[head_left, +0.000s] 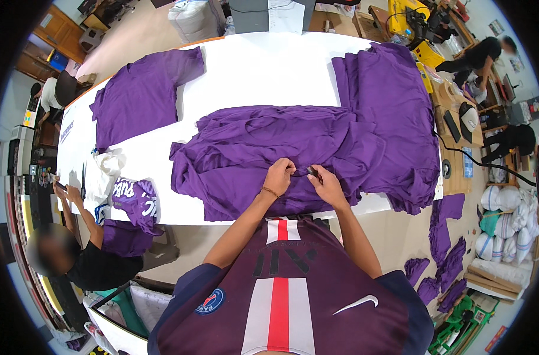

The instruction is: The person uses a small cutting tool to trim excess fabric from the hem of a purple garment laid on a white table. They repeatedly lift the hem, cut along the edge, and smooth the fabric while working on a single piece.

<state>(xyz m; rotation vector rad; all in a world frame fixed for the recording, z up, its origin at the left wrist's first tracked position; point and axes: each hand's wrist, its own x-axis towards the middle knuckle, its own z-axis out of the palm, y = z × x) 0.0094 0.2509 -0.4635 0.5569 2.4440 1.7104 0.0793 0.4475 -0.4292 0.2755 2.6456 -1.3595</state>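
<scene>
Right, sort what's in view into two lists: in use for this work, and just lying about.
In use, by the look of it:
- purple garment pile, at the left fingers
- small dark tool, in the right fingers
- white table

Probably just lying about:
- purple cloth on the floor
- white sacks, far right
- large white bundle beyond the table

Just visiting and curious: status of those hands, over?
Left hand pinched closed over purple garment pile. Right hand gripping small dark object. Nothing visibly blocking either.
</scene>
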